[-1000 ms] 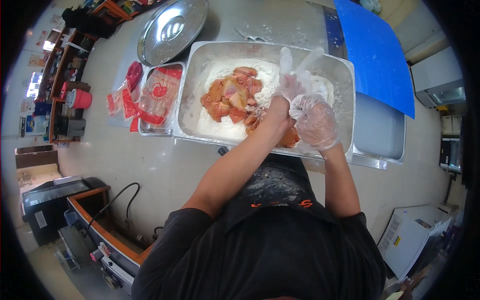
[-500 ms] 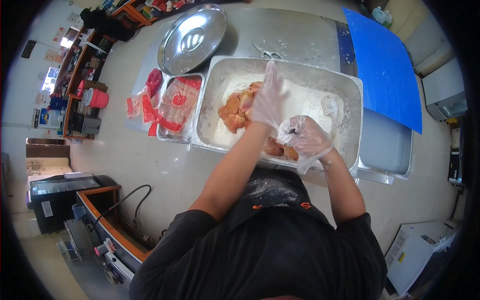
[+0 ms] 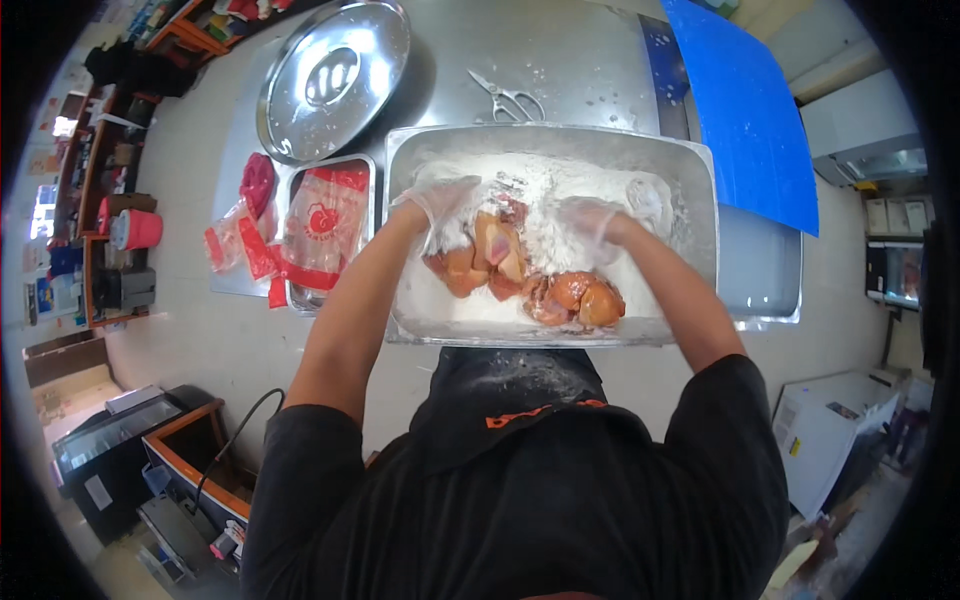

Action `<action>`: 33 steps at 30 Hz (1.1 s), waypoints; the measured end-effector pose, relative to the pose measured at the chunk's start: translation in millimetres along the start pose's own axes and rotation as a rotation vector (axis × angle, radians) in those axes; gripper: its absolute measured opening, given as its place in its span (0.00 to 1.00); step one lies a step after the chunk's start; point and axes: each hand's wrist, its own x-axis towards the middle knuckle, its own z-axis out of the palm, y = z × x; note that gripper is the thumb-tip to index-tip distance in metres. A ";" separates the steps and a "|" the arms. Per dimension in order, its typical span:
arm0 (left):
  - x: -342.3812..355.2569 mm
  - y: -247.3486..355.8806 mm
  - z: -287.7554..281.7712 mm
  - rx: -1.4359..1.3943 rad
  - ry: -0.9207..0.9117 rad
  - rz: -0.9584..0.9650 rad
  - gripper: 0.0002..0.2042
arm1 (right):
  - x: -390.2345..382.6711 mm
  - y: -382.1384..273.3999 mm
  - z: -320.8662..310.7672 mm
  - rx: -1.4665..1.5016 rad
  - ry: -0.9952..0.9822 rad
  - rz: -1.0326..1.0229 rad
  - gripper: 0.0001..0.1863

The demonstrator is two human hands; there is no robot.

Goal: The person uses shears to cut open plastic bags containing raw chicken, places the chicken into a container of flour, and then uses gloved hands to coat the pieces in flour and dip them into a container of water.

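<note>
Both of my hands wear clear plastic gloves and are down in a deep steel pan of white flour. At the pan's left side, my left hand is open, its fingers stretched into the flour beside raw, orange-brown chicken pieces. My right hand is right of the middle; its fingers are blurred and dusted with flour, so their closure is unclear. More chicken pieces lie near the pan's front wall, below my right hand. A floured lump sits toward the right wall.
Scissors lie behind the pan on the steel table. A round steel lid rests at the back left. Left of the pan is a smaller tray with a red-and-clear plastic bag. A blue board lies over a container on the right.
My hands were close together over the pan, the left raised and stretched flat, the right curled. They have moved apart and down into the flour. The view has shifted slightly.
</note>
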 end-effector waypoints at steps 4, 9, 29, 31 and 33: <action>2.1 20.2 -0.2 0.169 -0.307 -0.309 0.26 | -37.7 11.7 -63.8 -0.246 -0.463 0.233 0.33; -9.0 -8.2 70.5 -0.735 -0.585 -0.272 0.27 | -76.9 32.6 7.4 0.884 -0.346 0.326 0.28; -65.0 65.8 34.1 -0.676 0.110 -0.153 0.21 | -51.1 -40.2 -50.9 0.766 0.136 0.053 0.33; -67.9 68.6 27.8 -0.841 0.163 -0.201 0.23 | -42.3 -34.2 -76.5 0.571 0.074 0.180 0.34; -46.0 46.0 27.4 -0.833 0.118 -0.181 0.25 | -19.9 -17.3 -73.9 0.627 0.064 0.587 0.29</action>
